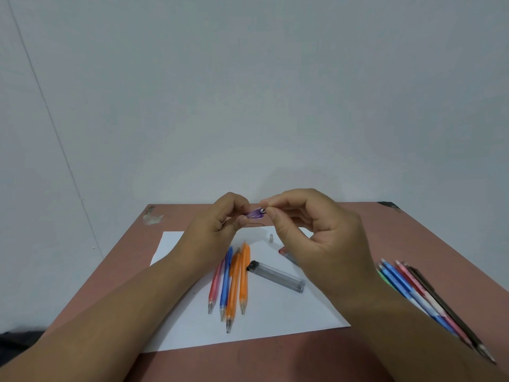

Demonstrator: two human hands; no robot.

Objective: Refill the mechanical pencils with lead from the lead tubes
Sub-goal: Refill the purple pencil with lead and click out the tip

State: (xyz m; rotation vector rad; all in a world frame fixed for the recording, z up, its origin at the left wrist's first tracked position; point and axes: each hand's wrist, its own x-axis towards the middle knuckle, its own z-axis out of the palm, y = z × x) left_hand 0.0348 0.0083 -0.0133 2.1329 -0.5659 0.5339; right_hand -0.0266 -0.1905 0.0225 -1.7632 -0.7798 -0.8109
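Left hand (220,216) gripping purple pencil (254,213) raised over counter (358,230), open end turned toward right hand (311,230), thumb and forefinger pinched at that end, probably feeding lead; lead itself too thin to see. Clear lead tube (276,277) lying on paper (275,312) beside four pencils (231,279). Second tube (286,255) half hidden by right hand.

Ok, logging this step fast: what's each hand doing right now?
Left hand: fingers curled round the purple pencil, holding it up.
Right hand: thumb and forefinger pinched at the pencil's open end; what they pinch cannot be told.
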